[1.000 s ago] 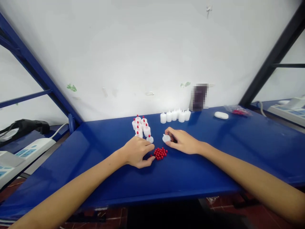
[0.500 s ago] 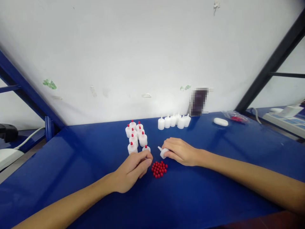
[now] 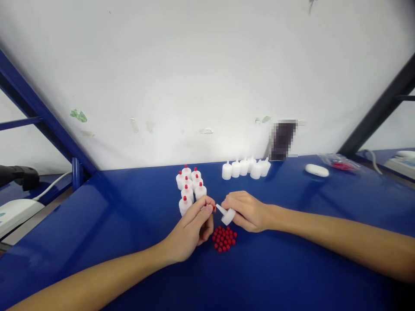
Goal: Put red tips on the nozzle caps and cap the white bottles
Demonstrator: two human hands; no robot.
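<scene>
"Closer together than a moment ago, aren't they? That left hand point(image 3: 190, 230) has come up toward the right hand point(image 3: 249, 211)."

"Yes, and I can see a red cap point(image 3: 214, 209) pinched in the left one."

"What's the right one clamped on?"

"A white bottle point(image 3: 228, 217), tilted, its nozzle pointing at that cap. They're right beside each other; whether they touch, I can't tell from here."

"And the loose red caps point(image 3: 224, 239)?"

"Clustered on the blue counter point(image 3: 259, 268), between the hands, a little to their near side. Just beyond the left hand stand the capped bottles point(image 3: 185, 207), one partly hidden behind it."

"Those bare-nozzled bottles point(image 3: 244, 168) are farther off, past the right hand, near the wall point(image 3: 181, 77)."

"With a white oval case point(image 3: 317, 170) out beyond that hand too."
</scene>
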